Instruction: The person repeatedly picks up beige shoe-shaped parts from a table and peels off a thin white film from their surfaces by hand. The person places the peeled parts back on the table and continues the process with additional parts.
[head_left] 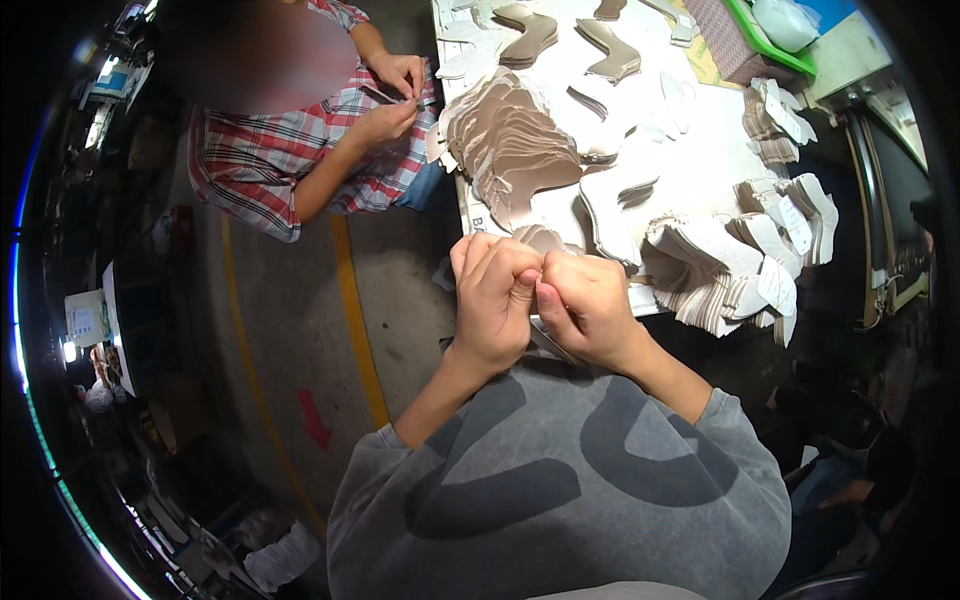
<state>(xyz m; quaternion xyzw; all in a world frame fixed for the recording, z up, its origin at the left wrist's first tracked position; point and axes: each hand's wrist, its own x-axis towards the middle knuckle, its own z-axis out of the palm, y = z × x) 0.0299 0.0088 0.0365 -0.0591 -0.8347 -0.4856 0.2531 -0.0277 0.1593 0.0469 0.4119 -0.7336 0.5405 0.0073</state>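
My left hand [492, 300] and my right hand [590, 308] meet at the near edge of the table, thumbs and curled fingers pressed together. Between them they pinch a thin, pale beige cut piece [548, 342], which looks like a shoe-upper part; part of it shows below the knuckles, and the fingers cover most of it. Just beyond my hands lies a rounded beige piece [538, 237]. A large fanned pile of beige cut pieces [515, 150] rises at the table's left side, and a curved white stack [607, 222] stands beyond my right hand.
Several stacks of pale cut pieces [705, 265] crowd the right side of the white table [690, 150]. Far right sits a green-rimmed basket [735, 45]. A co-worker in a checked shirt [265, 150] handles a small piece at the left. Yellow lines [357, 320] mark the floor.
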